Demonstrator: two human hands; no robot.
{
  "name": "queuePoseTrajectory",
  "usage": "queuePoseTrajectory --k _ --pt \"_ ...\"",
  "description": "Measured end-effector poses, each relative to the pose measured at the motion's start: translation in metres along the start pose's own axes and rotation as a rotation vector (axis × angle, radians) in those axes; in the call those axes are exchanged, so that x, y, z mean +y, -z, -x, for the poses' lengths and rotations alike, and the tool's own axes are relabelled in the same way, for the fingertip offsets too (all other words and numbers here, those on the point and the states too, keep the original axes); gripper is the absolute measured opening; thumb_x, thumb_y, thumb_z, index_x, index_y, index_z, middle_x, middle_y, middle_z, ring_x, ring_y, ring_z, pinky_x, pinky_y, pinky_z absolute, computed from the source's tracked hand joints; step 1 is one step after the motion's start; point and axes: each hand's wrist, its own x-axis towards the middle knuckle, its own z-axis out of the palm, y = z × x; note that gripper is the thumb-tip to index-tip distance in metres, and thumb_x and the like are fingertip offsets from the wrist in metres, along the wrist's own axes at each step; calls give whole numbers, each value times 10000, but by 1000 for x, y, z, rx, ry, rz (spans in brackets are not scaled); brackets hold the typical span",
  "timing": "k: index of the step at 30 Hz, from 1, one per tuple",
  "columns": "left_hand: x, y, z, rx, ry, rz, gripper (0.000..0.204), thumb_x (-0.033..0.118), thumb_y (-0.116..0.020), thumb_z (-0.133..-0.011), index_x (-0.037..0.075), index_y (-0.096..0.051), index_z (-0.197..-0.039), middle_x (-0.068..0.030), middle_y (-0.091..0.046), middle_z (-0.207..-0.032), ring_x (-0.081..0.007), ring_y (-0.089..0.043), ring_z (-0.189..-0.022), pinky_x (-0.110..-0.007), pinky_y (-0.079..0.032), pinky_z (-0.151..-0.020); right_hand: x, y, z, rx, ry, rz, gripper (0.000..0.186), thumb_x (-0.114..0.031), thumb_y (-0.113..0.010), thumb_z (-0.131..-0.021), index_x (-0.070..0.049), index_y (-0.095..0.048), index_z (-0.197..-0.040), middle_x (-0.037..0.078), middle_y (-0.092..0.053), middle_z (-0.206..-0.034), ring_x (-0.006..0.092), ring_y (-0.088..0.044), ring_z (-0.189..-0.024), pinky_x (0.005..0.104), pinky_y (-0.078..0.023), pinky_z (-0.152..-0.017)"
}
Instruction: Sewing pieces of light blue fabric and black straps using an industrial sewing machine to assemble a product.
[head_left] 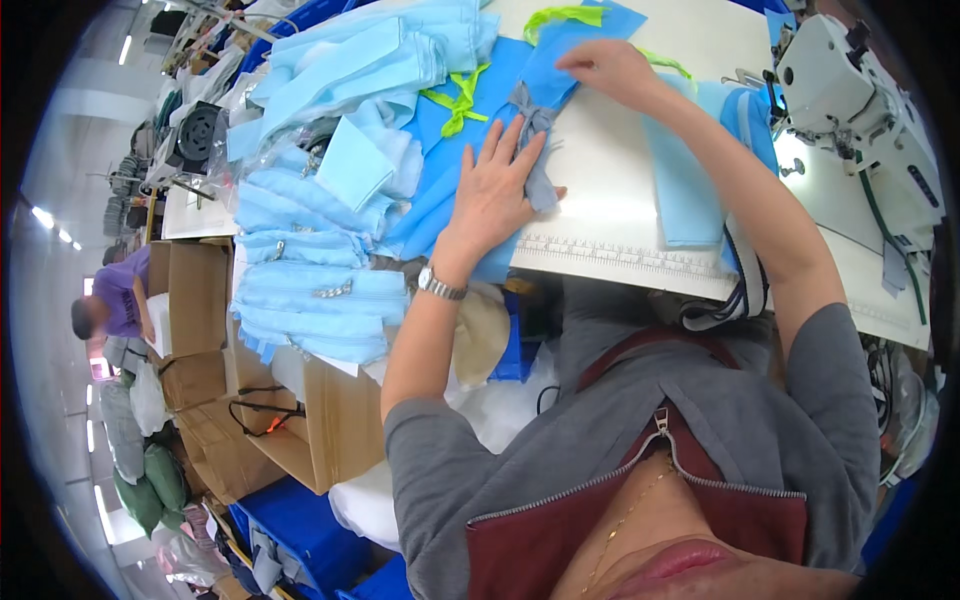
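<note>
My left hand (490, 190) lies with fingers spread over blue fabric (435, 205) and the lower part of a grey knotted strip (520, 100). My right hand (615, 70) is above the strip at the top of the table, fingers curled together over the blue fabric; what they hold, if anything, is too small to make out. Bright green knotted strips (460, 105) lie on the fabric left of the grey one. Stacks of pale blue fabric and zipped pieces (310, 300) fill the table's left. Another pale blue piece (680, 200) lies under my right forearm.
A white sewing machine (830, 80) stands at the right. The white worktable (590, 210) has a ruler (610, 255) along its near edge. Open cardboard boxes (335, 430) and blue bins (290, 525) stand at the lower left. A person in purple (125, 295) bends at a box farther left.
</note>
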Motion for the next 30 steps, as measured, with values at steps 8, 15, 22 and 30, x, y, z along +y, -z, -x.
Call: queuePoseTrajectory --k 8,15,22,30 --pt "-13 6 4 -66 79 104 461 9 -530 -793 100 -581 -1242 -164 -503 -1341 -360 -447 -1255 -478 -387 -958 11 -6 15 -71 137 432 319 -99 -614 -789 -182 -684 -1089 91 -618 -1149 262 -582 -1080 367 -474 -920" --pt "-8 21 8 -106 209 54 434 61 -574 -815 141 -588 -1242 -124 -520 -1335 -334 -471 -1234 -523 -346 -989 -10 -2 17 -15 186 344 323 -116 -608 -797 -195 -676 -1103 66 -619 -1093 263 -590 -1043 373 -474 -878" --pt "17 53 9 -151 189 25 604 246 -723 -772 150 -511 -1330 -123 -458 -1394 -344 -425 -1273 -533 -284 -1045 -80 92 137 -379 297 48 254 -133 -668 -796 -121 -675 -1050 81 -657 -1008 267 -631 -922 391 -506 -772" --pt "116 47 -33 -112 -255 584 302 -14 -654 -772 47 -654 -1068 -115 -624 -1159 -289 -601 -1032 -364 -488 -863 -60 148 284 -71 -209 -194 172 -73 -668 -801 -35 -680 -969 91 -673 -893 246 -649 -778 323 -506 -668"
